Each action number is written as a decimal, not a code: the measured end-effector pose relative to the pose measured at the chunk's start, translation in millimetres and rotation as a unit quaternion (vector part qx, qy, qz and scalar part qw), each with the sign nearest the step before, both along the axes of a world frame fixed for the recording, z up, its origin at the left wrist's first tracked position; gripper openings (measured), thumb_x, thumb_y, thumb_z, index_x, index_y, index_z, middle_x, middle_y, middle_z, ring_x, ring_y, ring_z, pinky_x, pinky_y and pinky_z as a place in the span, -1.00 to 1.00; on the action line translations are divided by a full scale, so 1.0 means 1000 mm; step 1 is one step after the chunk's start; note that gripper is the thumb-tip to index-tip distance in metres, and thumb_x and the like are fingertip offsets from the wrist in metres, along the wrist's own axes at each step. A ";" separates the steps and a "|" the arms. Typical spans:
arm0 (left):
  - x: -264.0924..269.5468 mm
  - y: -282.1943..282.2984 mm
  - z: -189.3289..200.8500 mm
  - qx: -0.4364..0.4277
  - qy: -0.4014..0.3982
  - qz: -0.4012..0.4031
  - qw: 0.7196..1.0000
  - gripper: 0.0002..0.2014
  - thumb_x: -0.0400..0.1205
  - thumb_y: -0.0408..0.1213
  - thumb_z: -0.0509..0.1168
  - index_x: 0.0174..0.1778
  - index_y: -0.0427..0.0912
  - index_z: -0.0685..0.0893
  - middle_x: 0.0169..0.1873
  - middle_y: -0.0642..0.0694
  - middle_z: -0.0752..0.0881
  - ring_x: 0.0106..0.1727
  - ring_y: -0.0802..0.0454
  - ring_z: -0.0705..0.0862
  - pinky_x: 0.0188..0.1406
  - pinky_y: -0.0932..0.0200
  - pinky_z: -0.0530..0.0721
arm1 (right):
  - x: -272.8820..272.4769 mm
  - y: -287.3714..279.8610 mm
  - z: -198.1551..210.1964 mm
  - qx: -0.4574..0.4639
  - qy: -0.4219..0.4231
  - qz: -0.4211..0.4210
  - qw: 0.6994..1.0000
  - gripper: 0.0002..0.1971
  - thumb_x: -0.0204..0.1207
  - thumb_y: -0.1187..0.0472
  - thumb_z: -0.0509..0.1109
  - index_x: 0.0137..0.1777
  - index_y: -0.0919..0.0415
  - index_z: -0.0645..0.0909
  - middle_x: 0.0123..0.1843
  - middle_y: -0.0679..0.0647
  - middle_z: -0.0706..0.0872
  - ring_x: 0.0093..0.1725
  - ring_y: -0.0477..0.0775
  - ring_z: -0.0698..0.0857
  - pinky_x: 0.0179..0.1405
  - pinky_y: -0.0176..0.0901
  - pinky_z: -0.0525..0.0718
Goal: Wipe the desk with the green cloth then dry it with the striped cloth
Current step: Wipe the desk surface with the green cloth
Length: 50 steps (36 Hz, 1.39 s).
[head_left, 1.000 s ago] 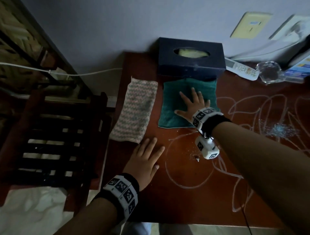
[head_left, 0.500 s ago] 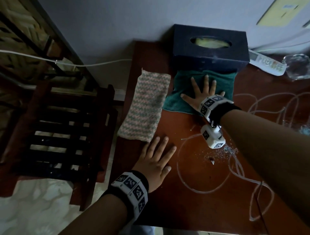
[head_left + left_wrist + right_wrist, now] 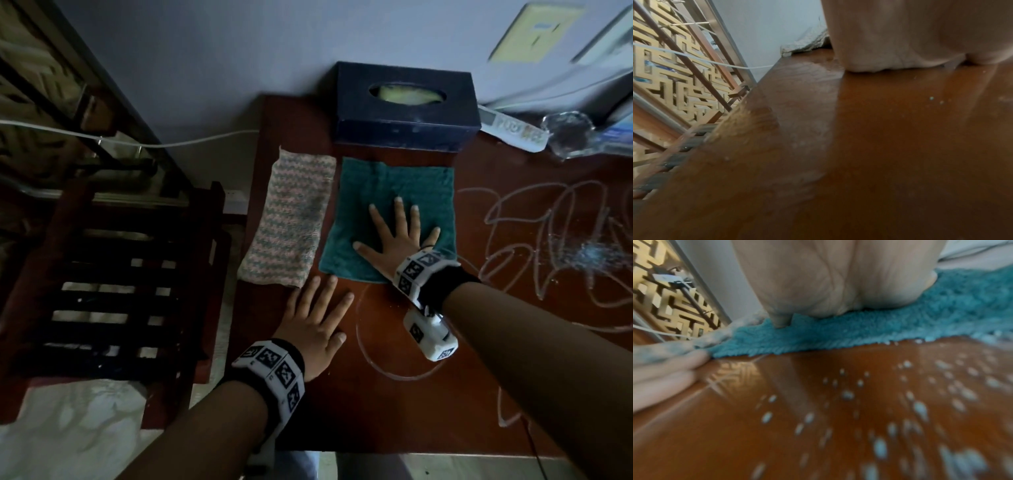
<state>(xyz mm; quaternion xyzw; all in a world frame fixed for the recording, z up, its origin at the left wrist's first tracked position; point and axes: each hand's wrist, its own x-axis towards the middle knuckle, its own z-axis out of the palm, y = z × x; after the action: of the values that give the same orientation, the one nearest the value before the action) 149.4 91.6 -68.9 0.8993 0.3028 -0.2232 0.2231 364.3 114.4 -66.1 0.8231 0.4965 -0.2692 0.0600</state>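
Right hand is flat on the green cloth, fingers spread and straight, palm pressing down, nothing gripped. The cloth lies spread in the upper middle of the head view, just below the tissue box. In the right wrist view the palm sits squarely on the teal pile of the cloth, whose near edge meets bare wood.

Left hand lies flat on the desk in the lower middle of the frame, fingers straight and slightly apart, holding nothing. Its fingertips are close to the lower edge of the striped cloth; touching or not, I cannot tell. The left wrist view shows the palm down on the wood, with a corner of the striped cloth beyond it.

The striped cloth lies lengthwise left of the green one, the two just beside each other.

White scribbled lines loop across the desk on the right of the frame, and one curve runs below the right wrist. Pale droplets speckle the wood in front of the green cloth in the right wrist view.
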 end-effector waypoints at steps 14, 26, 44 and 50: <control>0.002 0.003 0.008 -0.032 0.055 -0.023 0.998 -0.40 0.74 0.10 -0.22 0.44 0.17 -0.56 0.46 0.00 -0.66 0.41 -0.05 -0.69 0.41 -0.11 -0.55 | -0.016 0.005 -0.001 -0.010 0.004 -0.013 1.000 -0.21 0.36 -0.57 -0.02 0.49 -0.53 -0.38 0.57 -0.16 -0.60 0.56 0.16 -0.55 0.33 0.71 -0.36; 0.002 0.003 0.005 -0.034 0.049 -0.024 0.998 -0.38 0.74 0.10 -0.18 0.43 0.19 -0.57 0.42 0.01 -0.69 0.41 -0.05 -0.70 0.44 -0.19 -0.51 | -0.007 0.036 0.001 -0.005 -0.001 -0.023 1.000 -0.19 0.35 -0.58 -0.03 0.52 -0.49 -0.33 0.60 -0.14 -0.56 0.58 0.19 -0.51 0.34 0.70 -0.30; 0.007 0.004 0.006 -0.027 0.051 0.000 0.998 -0.39 0.73 0.13 -0.17 0.57 0.23 -0.42 0.49 0.06 -0.59 0.52 -0.08 -0.60 0.48 -0.26 -0.47 | -0.033 -0.030 -0.003 -0.014 -0.010 0.023 1.000 -0.25 0.45 -0.49 -0.02 0.49 -0.50 -0.41 0.57 -0.15 -0.61 0.56 0.16 -0.56 0.35 0.68 -0.36; -0.007 -0.009 0.017 0.030 -0.050 0.061 0.996 -0.50 0.75 0.01 -0.11 0.65 0.17 0.00 0.66 0.00 -0.23 0.66 0.00 -0.29 0.56 -0.21 -0.31 | -0.035 -0.050 -0.003 -0.033 -0.012 0.036 0.999 -0.26 0.46 -0.48 -0.05 0.50 -0.48 -0.43 0.56 -0.14 -0.63 0.56 0.18 -0.56 0.34 0.67 -0.34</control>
<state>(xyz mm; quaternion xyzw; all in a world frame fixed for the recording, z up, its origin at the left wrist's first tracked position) 142.4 82.6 -51.6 0.8954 0.3523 -0.1544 0.2244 329.1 64.1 -68.7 0.8055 0.5157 -0.2735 0.1025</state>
